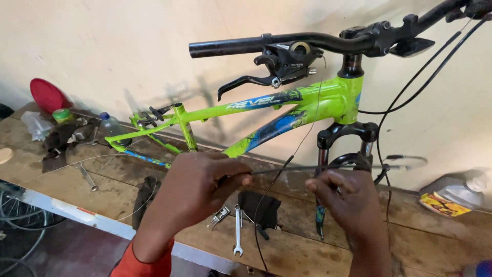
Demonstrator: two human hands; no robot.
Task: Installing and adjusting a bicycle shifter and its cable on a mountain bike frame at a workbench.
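— What is the left hand [197, 184] doing?
— Its fingers are pinched tight on a thin black cable [292, 167], held level before the green bike frame [287, 110].
— And the right hand [348, 200]?
— Fingers loosely curled beside the cable; contact unclear.

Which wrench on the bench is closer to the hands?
The shiny combination wrench lying lengthwise just below the left hand, beside the black cloth. The other wrench lies far off to the left, near the rags.
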